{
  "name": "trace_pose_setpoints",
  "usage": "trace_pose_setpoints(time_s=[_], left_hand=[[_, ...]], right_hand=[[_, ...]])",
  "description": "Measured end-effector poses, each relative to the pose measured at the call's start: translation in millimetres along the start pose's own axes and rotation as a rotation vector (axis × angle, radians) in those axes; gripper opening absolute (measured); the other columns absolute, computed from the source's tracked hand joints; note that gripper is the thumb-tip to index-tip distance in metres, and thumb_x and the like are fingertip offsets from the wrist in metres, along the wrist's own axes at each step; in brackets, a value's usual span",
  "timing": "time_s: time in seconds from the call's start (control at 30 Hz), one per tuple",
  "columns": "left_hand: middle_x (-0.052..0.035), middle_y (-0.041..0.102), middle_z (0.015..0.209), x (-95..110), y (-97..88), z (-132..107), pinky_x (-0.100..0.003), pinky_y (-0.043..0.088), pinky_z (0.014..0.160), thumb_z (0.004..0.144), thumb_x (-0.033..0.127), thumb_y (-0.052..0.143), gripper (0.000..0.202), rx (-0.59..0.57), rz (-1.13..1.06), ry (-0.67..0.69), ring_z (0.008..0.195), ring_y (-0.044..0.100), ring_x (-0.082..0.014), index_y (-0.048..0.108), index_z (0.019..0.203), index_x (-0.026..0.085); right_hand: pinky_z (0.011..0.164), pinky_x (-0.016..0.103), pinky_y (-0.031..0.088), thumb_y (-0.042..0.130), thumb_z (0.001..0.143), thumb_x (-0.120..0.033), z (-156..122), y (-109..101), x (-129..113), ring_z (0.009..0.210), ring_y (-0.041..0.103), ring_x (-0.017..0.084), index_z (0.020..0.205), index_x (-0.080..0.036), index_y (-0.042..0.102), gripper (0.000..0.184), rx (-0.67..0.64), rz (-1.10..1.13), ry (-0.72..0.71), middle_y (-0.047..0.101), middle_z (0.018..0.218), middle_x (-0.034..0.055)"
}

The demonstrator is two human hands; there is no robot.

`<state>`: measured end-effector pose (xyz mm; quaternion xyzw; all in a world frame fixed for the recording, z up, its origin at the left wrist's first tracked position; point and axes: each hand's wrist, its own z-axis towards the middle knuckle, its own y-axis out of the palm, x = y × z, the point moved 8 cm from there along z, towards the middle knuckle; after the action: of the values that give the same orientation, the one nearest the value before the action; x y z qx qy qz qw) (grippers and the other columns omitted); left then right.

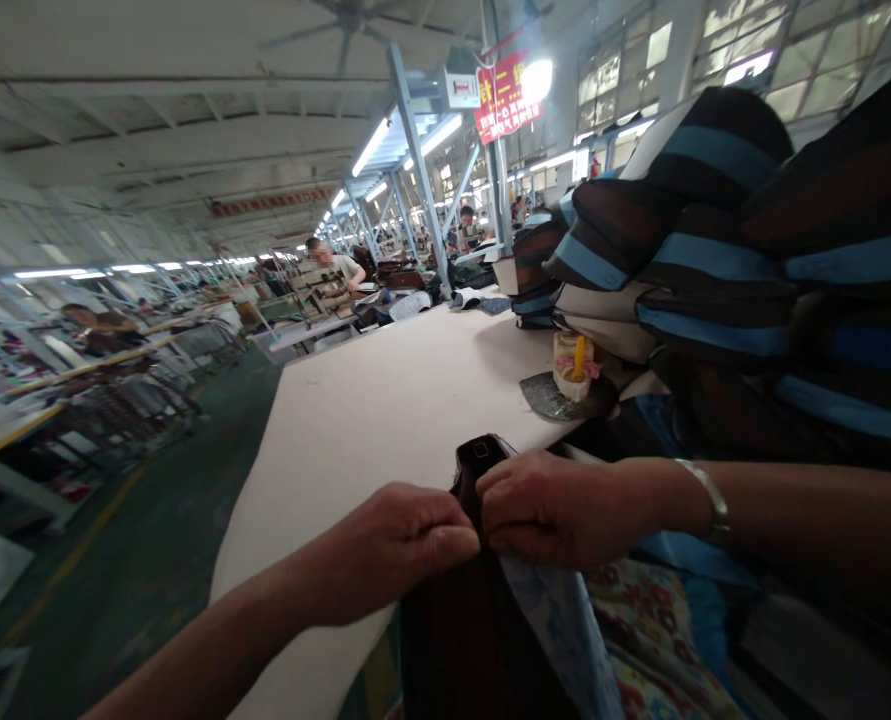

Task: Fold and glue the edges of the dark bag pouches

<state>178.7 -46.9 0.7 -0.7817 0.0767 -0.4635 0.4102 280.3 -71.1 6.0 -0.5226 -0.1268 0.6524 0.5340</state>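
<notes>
A dark brown piece of fabric [475, 620] hangs over the near edge of a long pale table [385, 410]. My left hand [396, 545] is closed in a pinch on its top edge. My right hand [550, 510], with a silver bracelet at the wrist, grips the same edge just beside it; the knuckles nearly touch. A small dark tab with a buckle [479, 455] sticks up behind the hands. A light blue patterned cloth [557, 620] hangs below my right hand.
A tall stack of folded striped fabric [715, 260] in brown, blue and cream fills the right side. A small cream spool with a yellow core [574, 365] sits on a dark patch near it. Other people work at benches far back; an aisle runs left.
</notes>
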Motion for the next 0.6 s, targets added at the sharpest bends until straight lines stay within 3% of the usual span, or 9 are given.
trace_pose_setpoints(time_s=[0.1, 0.2, 0.37, 0.47, 0.6], left_hand=[[-0.0005, 0.059, 0.081, -10.0, -10.8, -2.2, -0.025, 0.038, 0.071, 0.102, 0.051, 0.037, 0.049, -0.027, -0.06, 0.002, 0.077, 0.05, -0.0134, 0.068, 0.095, 0.014], [-0.0029, 0.059, 0.085, -10.7, -15.0, -1.6, -0.026, 0.039, 0.073, 0.099, 0.051, 0.045, 0.046, -0.062, -0.077, 0.073, 0.079, 0.05, -0.014, 0.065, 0.087, 0.012], [-0.0058, 0.059, 0.096, -2.1, -14.8, 6.1, -0.026, 0.042, 0.08, 0.099, 0.045, 0.049, 0.038, -0.133, -0.133, 0.171, 0.086, 0.052, -0.0149, 0.061, 0.084, 0.013], [-0.0026, 0.056, 0.088, -0.6, -12.0, 10.0, -0.024, 0.042, 0.074, 0.095, 0.05, 0.054, 0.041, -0.145, -0.133, 0.189, 0.078, 0.05, -0.0129, 0.058, 0.077, 0.014], [-0.0002, 0.056, 0.082, -3.1, -1.7, 13.0, -0.022, 0.042, 0.067, 0.096, 0.051, 0.052, 0.041, -0.064, -0.021, 0.163, 0.074, 0.051, -0.0121, 0.056, 0.073, 0.017]], right_hand=[[0.074, 0.025, 0.04, 0.051, 0.092, -0.012, -3.0, -5.3, -2.3, 0.076, 0.048, 0.012, 0.08, -0.014, 0.056, 0.013, 0.035, 0.069, 0.016, 0.055, 0.079, 0.0032], [0.075, 0.023, 0.042, 0.053, 0.095, -0.019, -4.1, -11.7, 2.3, 0.079, 0.051, 0.011, 0.088, -0.011, 0.061, 0.013, -0.032, 0.274, 0.119, 0.057, 0.086, 0.0038], [0.052, 0.019, 0.027, 0.046, 0.101, -0.039, -3.6, -7.1, 17.9, 0.059, 0.027, 0.006, 0.07, -0.016, 0.042, 0.039, -0.193, 0.403, 0.391, 0.029, 0.066, -0.0061], [0.05, 0.018, 0.025, 0.053, 0.098, -0.034, 1.4, -1.1, 16.4, 0.055, 0.026, 0.005, 0.066, -0.016, 0.041, 0.039, -0.211, 0.337, 0.326, 0.028, 0.06, -0.0074], [0.051, 0.018, 0.028, 0.055, 0.094, -0.028, -0.1, -1.1, 10.2, 0.052, 0.029, 0.005, 0.06, -0.017, 0.037, 0.04, -0.082, 0.183, 0.156, 0.031, 0.057, -0.0077]])
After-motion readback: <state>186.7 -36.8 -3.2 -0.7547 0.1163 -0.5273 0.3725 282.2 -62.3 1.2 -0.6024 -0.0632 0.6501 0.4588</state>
